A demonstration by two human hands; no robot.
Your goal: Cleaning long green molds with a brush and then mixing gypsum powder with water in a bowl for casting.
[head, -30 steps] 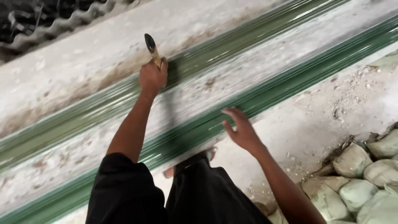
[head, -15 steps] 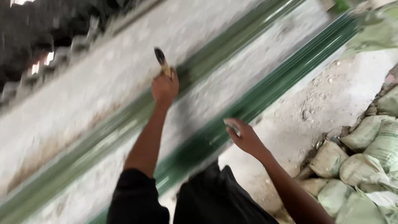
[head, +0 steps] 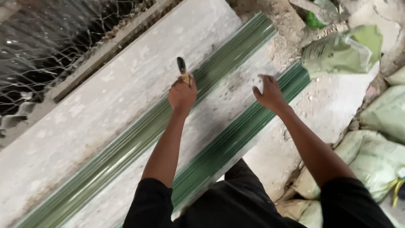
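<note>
My left hand (head: 182, 95) is closed around a small brush (head: 182, 68) with a yellowish handle and dark bristles that point up and away. It hovers over the left green ribbed rail (head: 139, 133) of a long mould. My right hand (head: 269, 92) has its fingers spread and rests on the grey, cement-dusted strip (head: 219, 105) between the two rails, close to the right green rail (head: 236, 139). Both arms reach out from black sleeves at the bottom.
A pale concrete slab (head: 97, 97) runs along the left of the mould, with wire mesh (head: 50, 38) beyond it. Greenish filled sacks (head: 379, 126) are piled on the right, and another sack (head: 341, 50) lies at the mould's far end.
Both hands have moved along the mould toward its far end. My right hand has come down from the air onto the grey strip. The brush stays gripped in my left hand.
</note>
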